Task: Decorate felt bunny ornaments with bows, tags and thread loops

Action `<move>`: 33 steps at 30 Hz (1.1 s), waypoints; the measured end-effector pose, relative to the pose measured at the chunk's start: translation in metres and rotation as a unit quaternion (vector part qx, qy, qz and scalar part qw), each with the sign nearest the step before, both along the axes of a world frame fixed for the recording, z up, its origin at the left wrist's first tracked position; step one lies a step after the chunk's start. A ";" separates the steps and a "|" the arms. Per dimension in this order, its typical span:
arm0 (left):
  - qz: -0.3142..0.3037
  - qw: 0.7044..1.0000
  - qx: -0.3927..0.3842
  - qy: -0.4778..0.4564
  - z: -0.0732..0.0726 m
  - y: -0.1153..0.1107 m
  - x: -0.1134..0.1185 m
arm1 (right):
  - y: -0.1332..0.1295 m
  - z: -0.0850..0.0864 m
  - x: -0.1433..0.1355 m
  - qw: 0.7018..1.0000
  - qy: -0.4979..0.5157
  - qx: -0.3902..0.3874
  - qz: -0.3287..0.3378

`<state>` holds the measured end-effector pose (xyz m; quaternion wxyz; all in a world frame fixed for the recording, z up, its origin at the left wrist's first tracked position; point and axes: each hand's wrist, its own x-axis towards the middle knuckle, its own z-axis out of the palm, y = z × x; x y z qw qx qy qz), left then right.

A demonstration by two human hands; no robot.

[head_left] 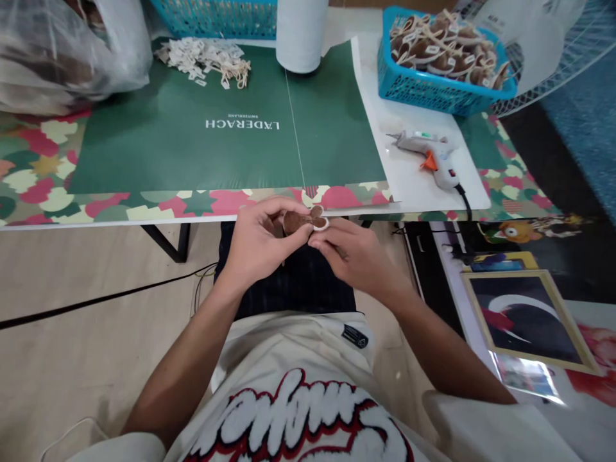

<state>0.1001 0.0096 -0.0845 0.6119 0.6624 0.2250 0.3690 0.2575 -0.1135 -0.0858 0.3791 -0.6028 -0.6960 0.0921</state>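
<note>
Between my two hands, just off the table's front edge, is a small brown plush piece point(297, 222) with two white-edged, ear-like parts. My left hand point(262, 240) pinches its brown body between thumb and fingers. From the other side, my right hand point(353, 253) has its fingertips closed on the white-rimmed part. Some of the piece is hidden behind my fingers. On the white board to the right lies a glue gun point(430, 151) with an orange trigger, touched by neither hand.
A blue basket point(428, 90) holds many brown pieces with white tags. A heap of white tags with cords point(202, 58) lies on the green sheet point(192, 154). Behind stand a white roll point(301, 35) and another blue basket point(216, 19). A plastic bag point(67, 58) sits far left.
</note>
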 end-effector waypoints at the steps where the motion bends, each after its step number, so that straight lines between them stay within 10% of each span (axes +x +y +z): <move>1: -0.002 1.000 -0.002 0.013 -0.001 -0.002 0.001 | -0.007 0.002 -0.006 1.000 -0.017 0.007 -0.015; 12: -0.070 0.995 0.005 0.065 0.008 -0.003 -0.001 | 0.009 0.048 0.008 0.956 -0.293 -0.003 0.010; 21: -0.041 0.998 -0.037 0.005 0.002 -0.003 -0.002 | 0.046 0.041 0.045 0.982 -0.131 -0.084 0.102; 29: -0.038 0.989 -0.143 0.007 0.005 -0.003 -0.001 | 0.026 0.045 0.033 0.991 0.087 -0.104 -0.015; 33: -0.040 0.986 -0.163 0.017 0.008 -0.003 0.000 | 0.017 0.050 0.013 0.998 0.032 -0.040 -0.022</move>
